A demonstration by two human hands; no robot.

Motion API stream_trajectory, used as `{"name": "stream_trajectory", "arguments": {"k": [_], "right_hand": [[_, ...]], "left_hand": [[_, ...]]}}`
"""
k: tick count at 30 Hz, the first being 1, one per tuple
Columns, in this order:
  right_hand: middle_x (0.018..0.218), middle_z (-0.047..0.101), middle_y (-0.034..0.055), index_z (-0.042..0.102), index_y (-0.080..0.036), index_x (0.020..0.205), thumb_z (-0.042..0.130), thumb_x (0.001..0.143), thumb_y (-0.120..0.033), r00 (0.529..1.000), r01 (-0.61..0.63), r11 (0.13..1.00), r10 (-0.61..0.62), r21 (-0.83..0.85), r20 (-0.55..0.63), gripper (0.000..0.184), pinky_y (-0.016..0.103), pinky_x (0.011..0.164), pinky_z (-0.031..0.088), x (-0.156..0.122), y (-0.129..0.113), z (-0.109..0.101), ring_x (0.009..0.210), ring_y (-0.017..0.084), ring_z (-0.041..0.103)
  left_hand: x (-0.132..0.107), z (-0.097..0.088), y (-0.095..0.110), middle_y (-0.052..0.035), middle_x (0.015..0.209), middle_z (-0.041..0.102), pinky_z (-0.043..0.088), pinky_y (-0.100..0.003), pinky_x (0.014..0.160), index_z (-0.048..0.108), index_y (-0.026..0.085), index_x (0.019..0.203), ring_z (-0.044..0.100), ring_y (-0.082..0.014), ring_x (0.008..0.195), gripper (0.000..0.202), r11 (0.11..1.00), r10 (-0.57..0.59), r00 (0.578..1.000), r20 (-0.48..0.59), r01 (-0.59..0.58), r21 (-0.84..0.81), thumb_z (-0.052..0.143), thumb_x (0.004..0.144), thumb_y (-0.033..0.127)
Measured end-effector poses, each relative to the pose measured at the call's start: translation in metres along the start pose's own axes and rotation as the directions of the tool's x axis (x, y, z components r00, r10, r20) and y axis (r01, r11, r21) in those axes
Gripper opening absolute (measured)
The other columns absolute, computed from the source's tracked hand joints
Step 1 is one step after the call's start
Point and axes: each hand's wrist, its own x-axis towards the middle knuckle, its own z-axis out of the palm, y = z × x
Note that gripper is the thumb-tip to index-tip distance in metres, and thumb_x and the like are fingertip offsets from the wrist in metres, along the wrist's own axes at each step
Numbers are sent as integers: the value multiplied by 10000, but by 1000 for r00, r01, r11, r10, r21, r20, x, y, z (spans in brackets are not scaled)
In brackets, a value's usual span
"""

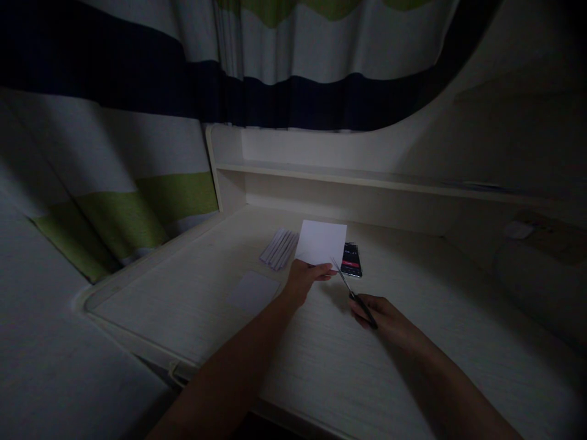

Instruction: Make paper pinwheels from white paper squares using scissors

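My left hand [305,280] pinches the lower edge of a white sheet of paper [321,241] and holds it up above the desk. My right hand [383,316] is wrapped round the dark handles of a pair of scissors [351,288]. Their blades point up and left, and the tips sit at the sheet's bottom right edge. A stack of cut paper strips [279,248] lies just left of the sheet. Another flat sheet of paper [254,291] rests on the desk under my left forearm.
A phone [351,260] with a lit screen lies on the pale desk [413,366] behind the scissors. A shelf [367,178] runs along the back. A striped curtain [137,153] hangs at the left and top. The room is dim.
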Motion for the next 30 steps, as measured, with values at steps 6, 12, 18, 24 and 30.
{"name": "stream_trajectory", "arguments": {"k": [6, 12, 18, 24, 30], "right_hand": [[523, 381, -34, 409, -198, 561, 466, 696, -595, 1000, -4, 1000, 4, -7, -5, 423, 262, 499, 262, 0, 2, 0, 498, 108, 351], [522, 370, -42, 414, -193, 575, 479, 708, -561, 1000, 4, 1000, -3, 23, -13, 397, 254, 493, 251, 1, 7, 0, 495, 100, 336], [516, 358, -47, 395, -200, 562, 474, 725, -545, 1000, 9, 1000, -9, 26, -4, 390, 256, 493, 250, 2, 11, 0, 488, 98, 323], [519, 373, -40, 399, -197, 548, 480, 709, -559, 1000, -1, 1000, 1, -8, -18, 404, 261, 508, 267, 1, 5, 0, 501, 103, 342], [502, 360, -46, 382, -198, 544, 468, 714, -570, 1000, 8, 1000, -8, 14, -25, 418, 259, 500, 271, 0, 3, 1, 486, 95, 330]], "left_hand": [[0, 0, -1, -96, 755, 675, 507, -314, 649, 666, 80, 761, 641, -185, 634, 287, 1000, 11, 1000, 11, -11, 2, 727, 544, 258], [0, 0, 0, -103, 787, 677, 510, -296, 632, 666, 73, 798, 641, -182, 637, 308, 1000, 15, 1000, 19, -15, -2, 718, 553, 252], [0, 0, 0, -108, 812, 677, 508, -285, 631, 663, 78, 815, 639, -171, 636, 312, 1000, 9, 1000, 16, -9, -2, 715, 560, 250], [0, -1, -2, -104, 842, 676, 509, -292, 635, 650, 91, 864, 640, -172, 640, 352, 1000, 8, 998, 60, -9, 11, 718, 561, 257], [-2, 0, 0, -104, 813, 677, 509, -301, 656, 656, 82, 825, 640, -175, 647, 332, 1000, 1, 998, 60, -3, 27, 718, 562, 277]]}}
